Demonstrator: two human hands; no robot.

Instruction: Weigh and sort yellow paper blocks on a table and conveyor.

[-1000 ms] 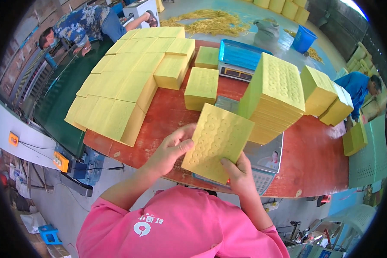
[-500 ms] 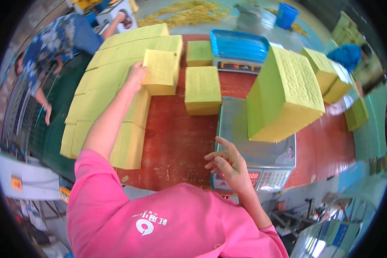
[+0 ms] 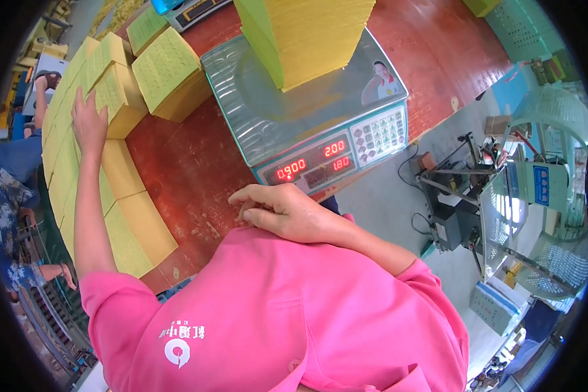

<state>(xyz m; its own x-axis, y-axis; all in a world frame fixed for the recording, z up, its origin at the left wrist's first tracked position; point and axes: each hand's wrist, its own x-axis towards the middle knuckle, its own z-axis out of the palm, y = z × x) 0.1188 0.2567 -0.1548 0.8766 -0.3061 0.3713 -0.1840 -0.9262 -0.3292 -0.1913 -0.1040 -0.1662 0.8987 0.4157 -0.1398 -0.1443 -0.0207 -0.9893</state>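
My left hand (image 3: 89, 121) lies with spread fingers on the rows of yellow paper stacks (image 3: 121, 228), close beside a raised yellow paper block (image 3: 121, 98). It grips nothing that I can see. My right hand (image 3: 274, 208) is in front of my pink shirt, near the front edge of the digital scale (image 3: 268, 124). Its fingers are loosely bent, with nothing in them. A tall stack of yellow paper (image 3: 307, 39) stands on the scale's metal plate; its top is cut off by the view. Another yellow paper block (image 3: 168, 75) sits between the stacks and the scale.
The red tabletop (image 3: 183, 163) carries all of these. A second scale (image 3: 199, 10) with a blue tray shows at the top. Left of the table are a co-worker's hand (image 3: 59, 274) and camouflage sleeve. Metal equipment (image 3: 464, 209) and a perforated chair (image 3: 555, 261) stand at right.
My view has swung down and to the right. The left hand has moved off the side of a paper block onto the stacks. The right hand has drawn back from the scale toward my body.
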